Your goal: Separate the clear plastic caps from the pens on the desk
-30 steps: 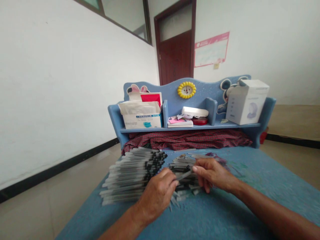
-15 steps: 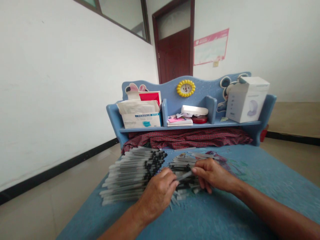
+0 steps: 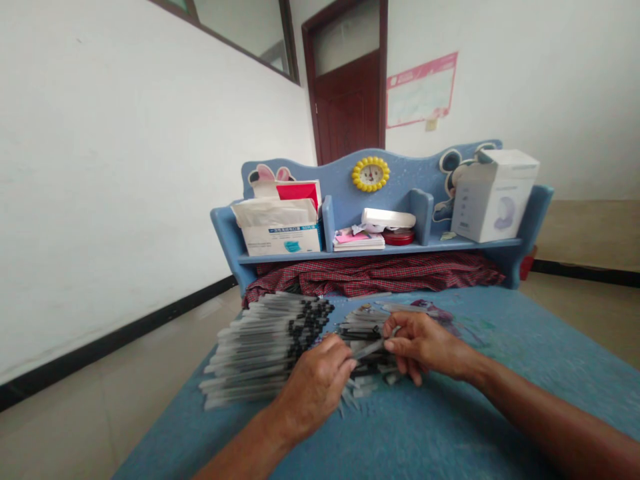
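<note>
My left hand (image 3: 320,373) is closed, its thumb and fingers pinching the near end of a greyish translucent pen barrel (image 3: 369,350). At the barrel's other end, my right hand (image 3: 425,345) grips it between thumb and forefinger, the other fingers curled below. Left of my hands lies a broad stack of frosted pens (image 3: 250,353) with black ends turned to the right. Beneath and behind the held barrel is a looser heap of similar translucent and black pen parts (image 3: 363,320), partly hidden by my hands. Small clear pieces (image 3: 350,397) are scattered near my left fingertips.
The blue desk (image 3: 400,440) has a raised shelf (image 3: 430,249) at the back. On it stand a face mask box (image 3: 280,237), papers (image 3: 357,241), a red round tin (image 3: 399,237) and a white box (image 3: 495,200). Plaid cloth (image 3: 380,273) lies under the shelf.
My right forefinger has lifted and bent slightly around the barrel's end. Both hands otherwise stay in nearly the same place, and the view has tilted a little.
</note>
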A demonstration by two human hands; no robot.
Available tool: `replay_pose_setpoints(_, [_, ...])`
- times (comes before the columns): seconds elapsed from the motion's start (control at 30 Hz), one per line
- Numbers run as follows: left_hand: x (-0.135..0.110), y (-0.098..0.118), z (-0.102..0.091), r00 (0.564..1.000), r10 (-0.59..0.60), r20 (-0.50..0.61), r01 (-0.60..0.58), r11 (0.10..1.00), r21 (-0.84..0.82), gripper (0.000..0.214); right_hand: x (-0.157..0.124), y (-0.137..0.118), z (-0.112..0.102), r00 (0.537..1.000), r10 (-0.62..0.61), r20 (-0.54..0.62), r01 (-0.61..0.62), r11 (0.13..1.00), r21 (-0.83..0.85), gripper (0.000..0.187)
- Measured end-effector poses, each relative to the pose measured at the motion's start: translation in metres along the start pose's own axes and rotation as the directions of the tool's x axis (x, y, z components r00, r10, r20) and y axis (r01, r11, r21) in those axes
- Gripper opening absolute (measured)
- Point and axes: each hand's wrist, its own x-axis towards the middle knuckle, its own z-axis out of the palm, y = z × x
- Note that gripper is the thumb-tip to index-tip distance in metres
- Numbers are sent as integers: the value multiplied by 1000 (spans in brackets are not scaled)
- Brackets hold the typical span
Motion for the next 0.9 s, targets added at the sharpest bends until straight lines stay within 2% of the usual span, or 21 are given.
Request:
replay_pose_setpoints(0.2, [0, 1, 0, 1000, -9, 10, 9, 1000, 7, 19, 2, 1, 2, 1000, 27, -16, -28, 997, -68, 37])
replay_pose_setpoints(0.4, [0, -3, 0, 999, -7, 33, 7, 1000, 14, 21, 3, 0, -4, 999, -48, -25, 50, 996, 76, 24])
replay_pose_setpoints(0.6, [1, -3, -2, 1000, -1, 25, 0, 1000, 16, 22, 5, -2, -4, 985, -82, -151, 107, 980, 166, 26])
replay_pose_setpoints(0.77, [2, 1, -2, 999, -4, 43, 4, 1000, 4, 21, 9, 0, 4, 982, -88, -167, 113, 982, 151, 22])
replay_pose_setpoints(0.83, [2, -2, -4, 999, -6, 39, 5, 1000, 7, 22, 11, -1, -2, 978, -92, -187, 120, 983, 143, 22])
replay_pose_setpoints(0.9, [4, -8, -10, 999, -24, 25, 23, 999, 25, 23, 11, -2, -13, 959, -99, -267, 143, 978, 149, 23])
